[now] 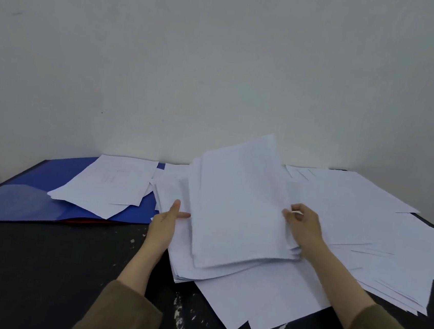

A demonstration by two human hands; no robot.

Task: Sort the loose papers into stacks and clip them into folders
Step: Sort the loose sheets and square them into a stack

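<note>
I have a sheaf of white papers (pixel 238 206) tilted up off the black table (pixel 52 267), its far edge lifted toward the pale wall (pixel 221 57) and its near edge resting on the thicker stack of papers (pixel 215 274) that lies flat beneath it. My right hand (pixel 304 228) grips the sheaf along its right edge, the fingers curled round the sheets with the thumb on top. My left hand (pixel 165 222) lies at the sheaf's left edge with the fingers straight and together, thumb raised, the fingertips touching the paper; whether they slip under the sheaf I cannot tell. To the right of the sheaf more loose sheets (pixel 377 234) spread wide and overlapping, reaching the table's far right corner. To the left of the sheaf an open blue folder (pixel 27 198) lies flat, and a few sheets (pixel 112 182) rest askew on its right half, just beside the sheaf's left side. A thin red edge shows under the folder's near side. Nearer to me than the sheaf, one large sheet (pixel 257 302) juts out from under the stack toward the table's chipped front edge. Both of my sleeves (pixel 119 317) are olive brown.
</note>
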